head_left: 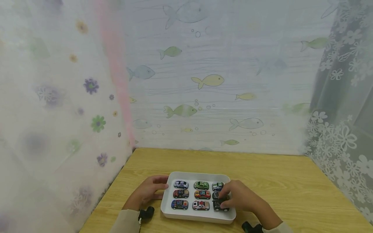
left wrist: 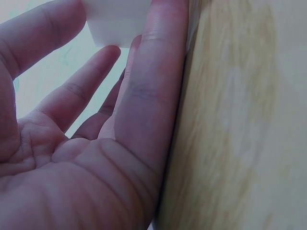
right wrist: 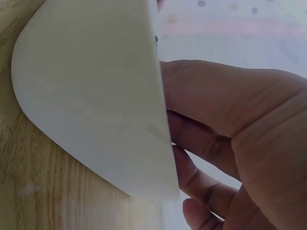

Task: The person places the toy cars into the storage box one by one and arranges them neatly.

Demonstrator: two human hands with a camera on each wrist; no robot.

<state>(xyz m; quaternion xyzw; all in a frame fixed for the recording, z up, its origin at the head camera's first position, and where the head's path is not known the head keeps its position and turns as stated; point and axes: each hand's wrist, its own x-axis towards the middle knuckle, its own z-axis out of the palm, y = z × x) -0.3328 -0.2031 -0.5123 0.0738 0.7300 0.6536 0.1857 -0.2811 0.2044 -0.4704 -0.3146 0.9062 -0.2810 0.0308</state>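
A white tray [head_left: 198, 217] holds several small toy cars in three rows. In the head view my right hand [head_left: 242, 197] reaches over the tray's right side. Its thumb and forefinger pinch a black toy car [head_left: 220, 207] at the front right corner. The right wrist view shows the tray's outer wall hiding those fingertips, while the other fingers of that hand bend outside the rim. My left hand [head_left: 151, 189] rests beside the tray's left wall, fingers loosely extended and thumb at the rim. Seen from the left wrist, its little-finger side lies along the wooden table [left wrist: 225, 124].
Beside the black car stands a white-and-red car [head_left: 201, 205], with a blue car [head_left: 179, 204] to its left. A green car [head_left: 201, 185] is in the back row. Fish-patterned curtain [head_left: 215, 106] hangs behind the table, flowered cloth [head_left: 58, 113] at left.
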